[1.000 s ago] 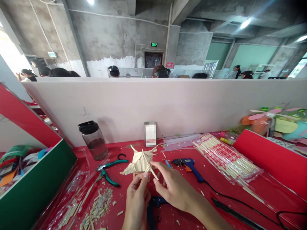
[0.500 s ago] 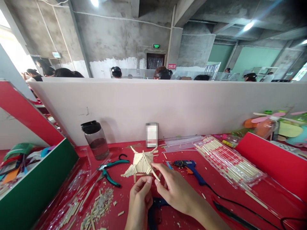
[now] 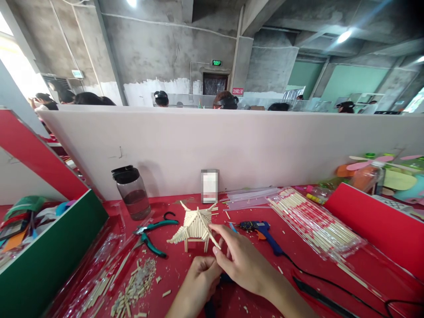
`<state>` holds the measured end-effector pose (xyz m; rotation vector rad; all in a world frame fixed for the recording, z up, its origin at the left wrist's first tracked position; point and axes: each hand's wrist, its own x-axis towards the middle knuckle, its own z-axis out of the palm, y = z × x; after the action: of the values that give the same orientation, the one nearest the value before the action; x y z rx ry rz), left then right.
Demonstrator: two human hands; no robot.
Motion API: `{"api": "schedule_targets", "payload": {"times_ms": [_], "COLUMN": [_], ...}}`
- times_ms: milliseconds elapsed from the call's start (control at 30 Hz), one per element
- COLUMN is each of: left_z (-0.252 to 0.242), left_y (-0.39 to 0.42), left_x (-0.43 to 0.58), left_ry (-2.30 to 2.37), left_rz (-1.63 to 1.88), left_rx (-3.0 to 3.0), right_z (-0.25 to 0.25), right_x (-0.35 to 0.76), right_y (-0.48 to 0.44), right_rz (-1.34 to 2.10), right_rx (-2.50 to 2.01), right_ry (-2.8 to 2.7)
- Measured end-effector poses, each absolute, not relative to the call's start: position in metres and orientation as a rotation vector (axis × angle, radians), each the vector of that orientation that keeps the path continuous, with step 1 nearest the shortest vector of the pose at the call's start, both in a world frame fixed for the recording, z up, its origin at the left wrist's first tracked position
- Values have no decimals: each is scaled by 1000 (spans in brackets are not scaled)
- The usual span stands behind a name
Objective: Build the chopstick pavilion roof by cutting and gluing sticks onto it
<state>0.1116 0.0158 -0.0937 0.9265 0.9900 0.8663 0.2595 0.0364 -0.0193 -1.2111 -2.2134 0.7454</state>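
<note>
A small pavilion-like model of pale wooden sticks (image 3: 198, 224) stands upright on the red table, with upturned roof corners and short legs. My right hand (image 3: 243, 260) is at its right front corner, thumb and forefinger closed round the end of the stick that slants down there. Just below, my left hand (image 3: 202, 279) is closed with fingertips together, near my right thumb; anything between its fingers is too small to make out. A dark blue tool, partly hidden, lies beneath my hands.
Green-handled pliers (image 3: 153, 238) and stick offcuts (image 3: 137, 282) lie left, below a dark-lidded bottle (image 3: 131, 192). A blue glue gun (image 3: 265, 234) and bagged sticks (image 3: 314, 225) lie right. A phone-like object (image 3: 210, 186) leans on the white partition (image 3: 251, 150).
My left hand has moved down and right, away from the model, uncovering its front right leg. My right hand has stayed nearly in place at the roof corner.
</note>
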Motion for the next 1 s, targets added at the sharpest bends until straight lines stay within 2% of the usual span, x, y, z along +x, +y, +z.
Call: {"api": "schedule_targets", "payload": {"times_ms": [133, 567, 1000], "left_z": [-86, -77, -79], "left_y": [20, 26, 29], "left_x": [104, 92, 94], "left_ry": [1008, 1166, 1113], "left_rz": [776, 1101, 1180], "left_rx": [936, 841, 865], "right_z": [-20, -21, -18], "right_x": [259, 259, 257], "right_y": [37, 36, 35], "right_rz": [745, 734, 760], "right_rx": [-1211, -1206, -1208], "right_ry": [-2207, -2210, -2200]}}
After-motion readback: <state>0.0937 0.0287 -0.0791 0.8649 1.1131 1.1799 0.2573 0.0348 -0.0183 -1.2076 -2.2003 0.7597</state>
